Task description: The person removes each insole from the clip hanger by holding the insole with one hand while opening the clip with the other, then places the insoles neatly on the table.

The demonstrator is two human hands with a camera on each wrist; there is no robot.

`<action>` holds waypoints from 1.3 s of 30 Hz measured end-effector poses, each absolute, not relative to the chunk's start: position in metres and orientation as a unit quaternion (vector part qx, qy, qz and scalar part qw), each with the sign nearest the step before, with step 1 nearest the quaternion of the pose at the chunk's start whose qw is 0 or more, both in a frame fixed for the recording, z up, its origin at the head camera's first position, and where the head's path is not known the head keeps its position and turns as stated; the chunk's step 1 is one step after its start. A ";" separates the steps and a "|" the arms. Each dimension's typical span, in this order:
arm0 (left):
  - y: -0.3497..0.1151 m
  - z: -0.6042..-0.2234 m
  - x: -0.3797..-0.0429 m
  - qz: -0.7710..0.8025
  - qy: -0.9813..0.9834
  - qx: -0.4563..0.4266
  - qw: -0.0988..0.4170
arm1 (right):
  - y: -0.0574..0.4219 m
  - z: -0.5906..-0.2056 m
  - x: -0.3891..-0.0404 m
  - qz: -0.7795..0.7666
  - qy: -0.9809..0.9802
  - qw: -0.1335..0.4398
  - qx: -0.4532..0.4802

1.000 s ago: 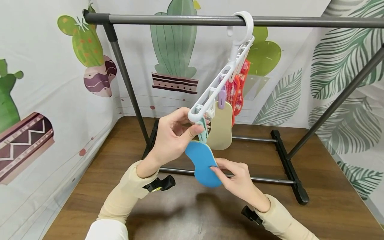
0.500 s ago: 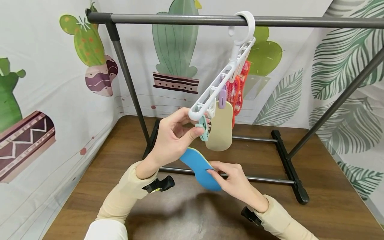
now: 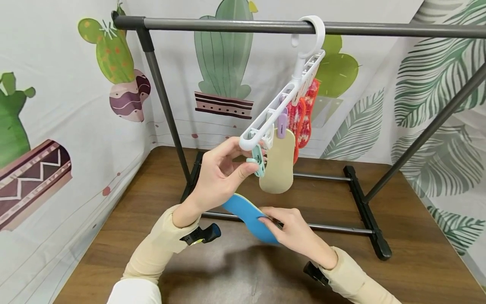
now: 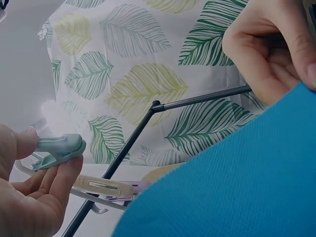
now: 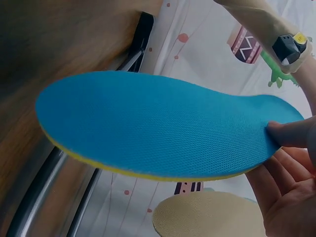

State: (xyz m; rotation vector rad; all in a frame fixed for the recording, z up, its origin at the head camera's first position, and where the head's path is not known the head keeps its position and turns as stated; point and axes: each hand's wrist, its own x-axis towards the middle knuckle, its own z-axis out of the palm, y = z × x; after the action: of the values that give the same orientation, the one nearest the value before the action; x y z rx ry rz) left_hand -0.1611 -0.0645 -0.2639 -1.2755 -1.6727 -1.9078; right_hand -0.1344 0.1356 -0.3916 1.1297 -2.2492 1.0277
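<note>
My left hand (image 3: pixel 222 173) pinches a mint-green clothespin (image 3: pixel 259 161) at the near end of the white clip hanger (image 3: pixel 271 113). Lower and to the right, my right hand (image 3: pixel 298 232) grips a blue insole (image 3: pixel 250 219) by its edge, thumb on the blue face. The insole is apart from the clothespin and tilts down toward the table, with a yellow underside edge showing in the right wrist view. Behind the clothespin, a beige insole (image 3: pixel 279 164) hangs from a purple clothespin (image 3: pixel 282 125). Red patterned insoles (image 3: pixel 303 116) hang farther back, partly hidden.
The hanger hooks over the top bar (image 3: pixel 228 25) of a dark metal rack standing on the wooden table (image 3: pixel 125 236). Lower rack bars (image 3: pixel 341 229) run behind my hands, and a rack foot (image 3: pixel 367 215) stands at right. A printed cloth (image 3: pixel 171 101) covers the wall behind.
The blue insole has come out of the mint clothespin, and my right hand has drawn it down and tilted it flatter. My left hand stays at the clothespin.
</note>
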 end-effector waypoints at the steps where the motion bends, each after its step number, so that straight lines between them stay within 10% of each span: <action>1: -0.065 -0.264 -0.161 -0.664 -0.583 -0.444 0.151 | 0.135 -0.392 -0.135 0.368 -0.809 0.207 0.410; 39: -0.066 -0.268 -0.161 -0.670 -0.576 -0.450 0.127 | 0.116 -0.398 -0.137 0.192 -0.870 0.175 0.420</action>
State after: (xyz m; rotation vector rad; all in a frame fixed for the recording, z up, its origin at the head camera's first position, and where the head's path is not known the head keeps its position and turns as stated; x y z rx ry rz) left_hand -0.1609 -0.0659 -0.2678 -1.3104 -1.6769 -1.9500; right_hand -0.1370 0.1158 -0.3980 1.1897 -2.4647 0.5454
